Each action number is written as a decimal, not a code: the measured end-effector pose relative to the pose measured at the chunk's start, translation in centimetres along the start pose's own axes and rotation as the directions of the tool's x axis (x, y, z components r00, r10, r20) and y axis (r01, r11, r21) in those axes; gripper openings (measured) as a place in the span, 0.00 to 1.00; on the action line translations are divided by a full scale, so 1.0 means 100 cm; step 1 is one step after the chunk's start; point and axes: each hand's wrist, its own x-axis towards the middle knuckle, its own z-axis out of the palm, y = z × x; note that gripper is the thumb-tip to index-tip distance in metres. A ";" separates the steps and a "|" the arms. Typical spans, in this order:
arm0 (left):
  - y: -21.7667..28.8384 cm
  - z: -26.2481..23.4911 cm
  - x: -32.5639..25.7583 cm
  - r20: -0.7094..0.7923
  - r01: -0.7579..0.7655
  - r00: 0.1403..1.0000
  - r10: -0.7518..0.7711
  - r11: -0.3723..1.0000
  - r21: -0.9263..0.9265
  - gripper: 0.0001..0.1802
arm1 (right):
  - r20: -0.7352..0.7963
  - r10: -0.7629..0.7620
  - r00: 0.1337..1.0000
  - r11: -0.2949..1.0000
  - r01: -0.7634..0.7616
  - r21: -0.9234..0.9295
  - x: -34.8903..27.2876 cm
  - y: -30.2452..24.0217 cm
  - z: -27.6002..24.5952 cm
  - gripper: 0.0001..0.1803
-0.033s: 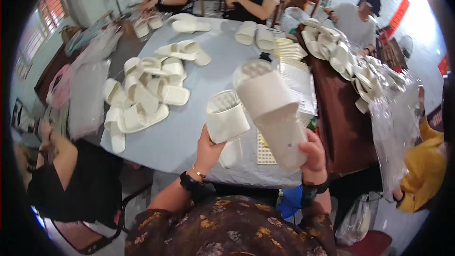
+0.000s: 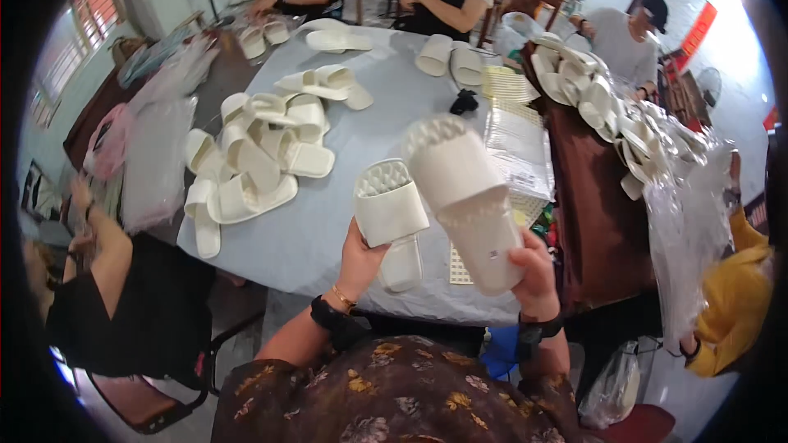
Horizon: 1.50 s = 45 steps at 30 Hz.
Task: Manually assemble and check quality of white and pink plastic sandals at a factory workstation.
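Note:
My left hand (image 2: 362, 261) is closed around the side of a cream slide slipper (image 2: 392, 213), near its strap. This slipper has a quilted footbed and is held over the near edge of the table (image 2: 349, 143). My right hand (image 2: 535, 277) grips a second cream slipper (image 2: 460, 172) by its heel end, thumb on the sole. It tilts with the toe up and to the left, a small mark showing near the heel. The two slippers are side by side; I cannot tell whether they touch. A heap of cream slippers (image 2: 246, 152) lies to the left.
More slippers (image 2: 566, 78) are piled on a brown surface (image 2: 595, 205) at right, beside clear plastic bags (image 2: 673, 221). Sticker sheets (image 2: 519, 148) lie near my right hand. Several people sit around, one in a yellow sleeve (image 2: 730, 295) at right.
The slipper in my right hand has shifted slightly left and down, and more of the sticker sheets shows. Both hands keep their hold.

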 end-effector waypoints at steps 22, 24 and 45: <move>-0.078 -0.033 0.000 0.048 -0.244 0.926 0.375 0.496 0.833 0.44 | -0.124 0.048 0.991 0.340 -0.133 -0.931 0.025 0.144 -0.015 0.28; -0.071 -0.032 0.000 0.085 -0.273 0.915 0.395 0.449 0.851 0.43 | -0.158 0.030 0.987 0.328 -0.159 -0.931 0.025 0.142 -0.012 0.24; -0.045 -0.001 -0.010 0.608 -0.642 0.766 0.211 0.315 0.699 0.30 | 0.126 -0.311 0.942 0.217 0.199 -0.956 0.034 0.155 -0.007 0.05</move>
